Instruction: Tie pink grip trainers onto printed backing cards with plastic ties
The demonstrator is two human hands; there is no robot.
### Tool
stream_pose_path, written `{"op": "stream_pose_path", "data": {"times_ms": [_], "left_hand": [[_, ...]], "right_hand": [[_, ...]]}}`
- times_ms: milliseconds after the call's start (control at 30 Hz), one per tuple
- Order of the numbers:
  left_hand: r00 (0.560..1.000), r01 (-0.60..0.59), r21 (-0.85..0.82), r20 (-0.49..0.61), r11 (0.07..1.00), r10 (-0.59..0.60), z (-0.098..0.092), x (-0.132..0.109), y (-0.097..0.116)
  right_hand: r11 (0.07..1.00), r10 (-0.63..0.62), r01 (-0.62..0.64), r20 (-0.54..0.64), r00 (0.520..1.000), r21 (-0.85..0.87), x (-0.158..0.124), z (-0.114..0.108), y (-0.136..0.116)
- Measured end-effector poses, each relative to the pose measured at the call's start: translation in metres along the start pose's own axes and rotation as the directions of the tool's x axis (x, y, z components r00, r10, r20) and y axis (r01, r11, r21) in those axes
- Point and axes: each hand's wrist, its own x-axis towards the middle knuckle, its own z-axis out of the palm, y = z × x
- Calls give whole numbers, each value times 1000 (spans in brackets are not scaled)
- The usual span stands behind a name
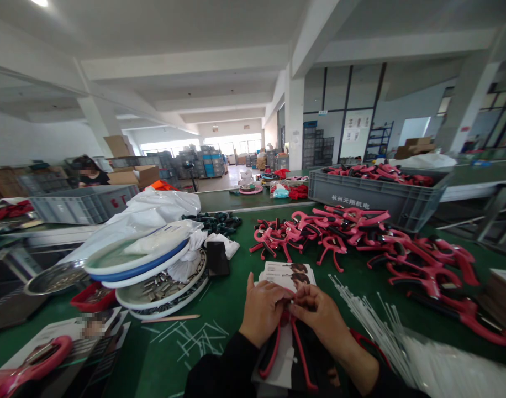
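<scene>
Both my hands meet at the near middle of the green table [228, 298]. My left hand [263, 309] and my right hand [319, 315] are closed, fingers pinched together over a red-and-black clamp [296, 345] that lies on a printed card [288, 275]. What the fingertips pinch is too small to make out. A bundle of white cable ties [373, 315] fans out just right of my right hand. A heap of red clamps [360, 237] lies farther back on the table.
Stacked round trays [153, 265] with small metal parts stand to the left, a black phone [217, 258] beside them. A grey crate [373, 202] of red clamps sits at the back right. Another person [89, 171] sits far left. Printed cards [70, 337] lie at the near left.
</scene>
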Motion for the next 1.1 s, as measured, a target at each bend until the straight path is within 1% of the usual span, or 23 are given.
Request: {"op": "stream_pose_path", "data": {"times_ms": [100, 233, 367, 433, 533, 600, 633, 700, 733, 767, 833, 933, 967, 1000, 1033, 1100], "left_hand": [[1000, 0, -27, 17, 1000, 0, -1, -1, -1], [997, 0, -100, 79, 995, 8, -8, -4, -3], [993, -17, -114, 112, 993, 30, -16, -7, -5], [996, -24, -84, 82, 996, 31, -17, -8, -4], [998, -45, -36, -34, 998, 44, -15, -10, -1], [989, -67, 11, -128, 998, 68, -13, -12, 2], [982, -79, 37, -171, 996, 85, -13, -14, 4], [963, -109, 77, -239, 991, 124, -13, -18, 7], [953, -121, 88, -268, 989, 141, -12, -20, 8], [942, -133, 94, -299, 987, 155, -12, -22, 10], [912, -150, 99, -371, 984, 176, -12, -26, 13], [855, -173, 132, -473, 976, 215, -11, -28, 16], [850, -165, 140, -482, 976, 213, -12, -28, 16], [860, -135, 137, -475, 981, 185, -12, -28, 15], [884, -86, 119, -448, 989, 131, -13, -28, 13], [940, 54, 60, -341, 997, -31, -14, -30, 6]], "right_hand": [[1000, 9, -9, 5, 1000, -28, 4, -1, 3], [998, 12, -12, 1, 1000, -66, 10, -1, 6], [990, -54, 55, 9, 999, -132, 8, 2, 7], [975, -107, 108, 18, 994, -192, 5, 4, 7], [944, -186, 186, 24, 982, -274, 1, 6, 8], [897, -293, 285, 28, 956, -338, -1, 5, 10], [860, -362, 349, 37, 931, -371, -2, 5, 10], [765, -494, 473, 72, 866, -437, -4, 4, 11], [719, -535, 515, 101, 839, -467, -5, 4, 11], [677, -556, 539, 131, 821, -501, -5, 5, 11], [604, -549, 538, 182, 816, -588, -7, 7, 8], [502, -477, 478, 231, 848, -721, -4, 10, 4], [474, -453, 459, 238, 859, -751, -1, 9, 3], [448, -437, 448, 248, 865, -774, 2, 8, 1], [423, -431, 446, 257, 865, -789, 7, 5, 1], [381, -445, 451, 267, 855, -807, 19, -2, 0]]}}
